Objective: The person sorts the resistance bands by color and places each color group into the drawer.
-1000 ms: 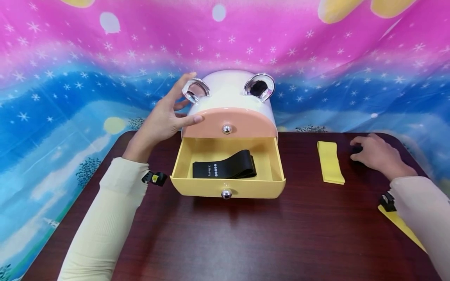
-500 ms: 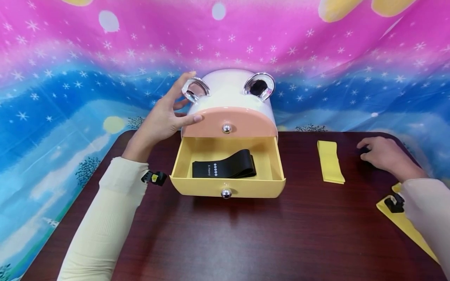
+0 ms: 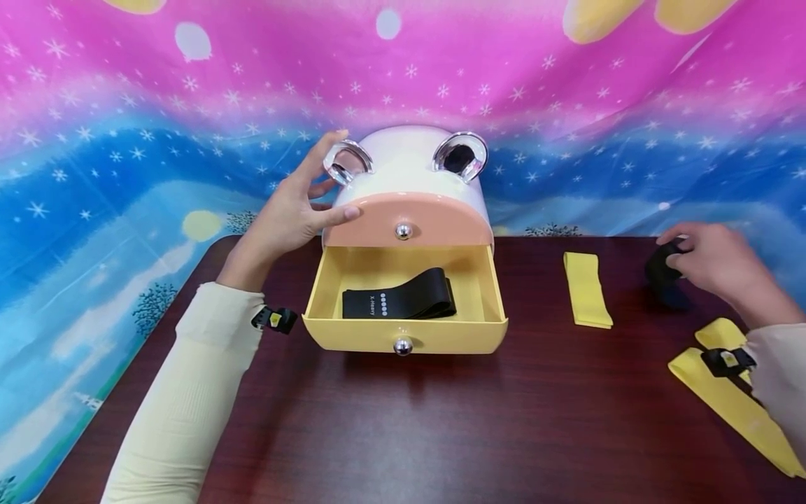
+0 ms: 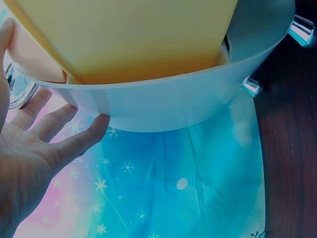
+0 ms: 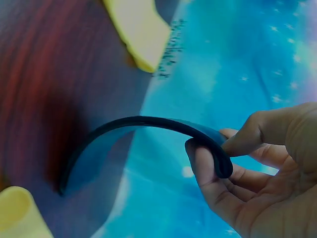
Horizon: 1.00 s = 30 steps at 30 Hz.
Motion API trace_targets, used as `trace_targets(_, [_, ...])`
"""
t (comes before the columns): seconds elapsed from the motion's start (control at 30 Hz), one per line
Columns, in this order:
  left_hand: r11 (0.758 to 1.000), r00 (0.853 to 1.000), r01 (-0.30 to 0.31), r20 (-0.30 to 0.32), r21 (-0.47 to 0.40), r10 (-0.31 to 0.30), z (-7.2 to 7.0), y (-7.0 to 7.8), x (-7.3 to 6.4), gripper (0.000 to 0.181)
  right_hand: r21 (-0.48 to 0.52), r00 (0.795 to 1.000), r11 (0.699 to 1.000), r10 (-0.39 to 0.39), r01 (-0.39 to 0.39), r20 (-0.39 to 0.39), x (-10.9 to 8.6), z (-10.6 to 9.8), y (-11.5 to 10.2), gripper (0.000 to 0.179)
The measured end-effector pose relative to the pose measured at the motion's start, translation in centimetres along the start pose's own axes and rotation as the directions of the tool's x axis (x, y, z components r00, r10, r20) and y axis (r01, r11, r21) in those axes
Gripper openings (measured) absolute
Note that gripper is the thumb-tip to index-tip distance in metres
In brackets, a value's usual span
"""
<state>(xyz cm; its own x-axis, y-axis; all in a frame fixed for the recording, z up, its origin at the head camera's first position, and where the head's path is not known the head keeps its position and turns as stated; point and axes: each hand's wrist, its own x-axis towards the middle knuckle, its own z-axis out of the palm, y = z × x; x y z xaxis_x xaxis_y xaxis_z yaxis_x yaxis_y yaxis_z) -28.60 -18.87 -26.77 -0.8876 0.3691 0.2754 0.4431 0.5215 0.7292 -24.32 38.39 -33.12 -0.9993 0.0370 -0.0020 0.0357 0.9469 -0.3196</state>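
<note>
In the head view a white animal-shaped drawer box (image 3: 403,164) with silvery ears stands at the table's back. Its yellow lower drawer (image 3: 403,334) is pulled out, and a folded black resistance band (image 3: 403,297) marked "X-Heavy" lies inside. My left hand (image 3: 292,203) rests against the box's left side, thumb on the edge of the peach upper front (image 3: 409,217). Spread fingertips touch the white shell (image 4: 163,106) in the left wrist view. At the far right, my right hand (image 3: 718,259) pinches another black resistance band (image 5: 143,121) by one end; the band arches down towards the table.
A flat yellow band (image 3: 587,288) lies between the box and my right hand. More yellow band material (image 3: 730,406) lies by the right forearm, partly covered by the sleeve. A patterned cloth (image 3: 554,105) hangs behind the dark table (image 3: 409,434).
My right hand has moved right and lifted one end of the black band, which now shows beneath the fingers. More of the yellow band by the forearm is uncovered. The left hand keeps its place.
</note>
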Motion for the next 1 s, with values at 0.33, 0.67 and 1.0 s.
trace_targets(0.33, [1.0, 1.0, -0.001, -0.002, 0.012, 0.001, -0.1, -0.2, -0.1, 0.097, 0.06, 0.992, 0.997, 0.054, -0.047, -0.118, -1.3, -2.4, -2.0, 0.041])
trace_targets(0.67, [1.0, 1.0, -0.01, 0.003, 0.015, 0.01, -0.2, -0.1, -0.1, 0.098, 0.126, 0.989, 0.992, 0.016, 0.003, -0.146, -2.7, -4.8, -6.3, 0.041])
trace_targets(1.0, [1.0, 1.0, 0.002, 0.014, 0.005, -0.002, -0.2, 0.1, -0.1, 0.098, 0.28, 0.984, 0.951, -0.092, 0.131, -0.151, -3.9, -6.7, -9.2, 0.041])
